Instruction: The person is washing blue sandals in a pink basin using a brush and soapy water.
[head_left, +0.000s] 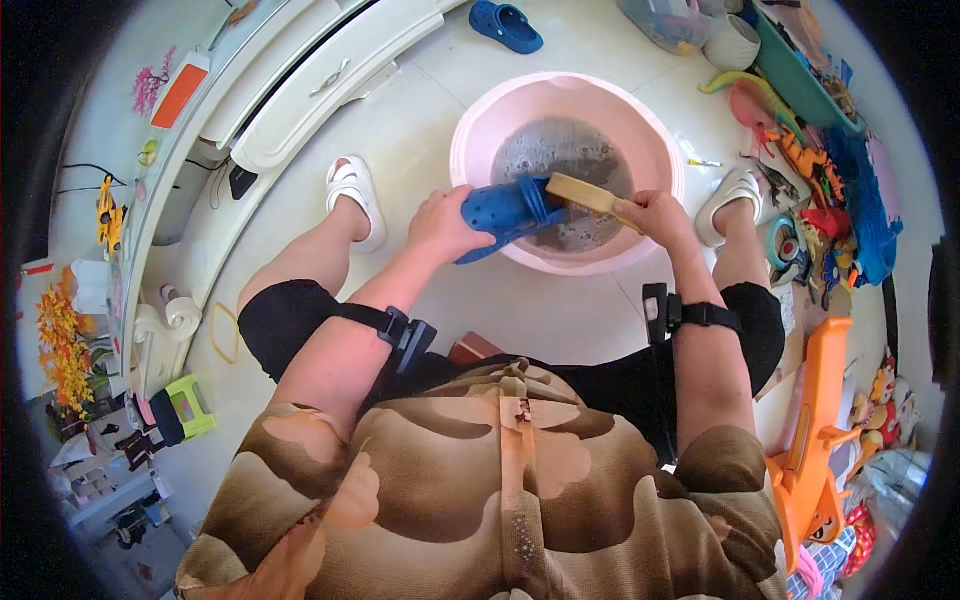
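A blue foam clog (499, 210) is gripped at its toe end by my left hand (446, 225), over the near-left rim of a pink plastic basin (651, 150). My right hand (660, 217) holds the handle of a wooden scrubbing brush (581, 193). The brush head lies at the clog's heel opening, bristles facing down; whether they touch the foam is hard to tell. Murky grey water with suds (555, 146) covers the basin's bottom. Beyond the basin, a second blue clog (507, 26) sits on the tiled floor.
White drawers (337, 82) curve along the left. Toys (810, 172) crowd the floor at right, near a teal bin (806, 71). An orange plastic toy frame (814, 442) stands close to my right side. A small yellow tube (705, 163) lies beside the basin.
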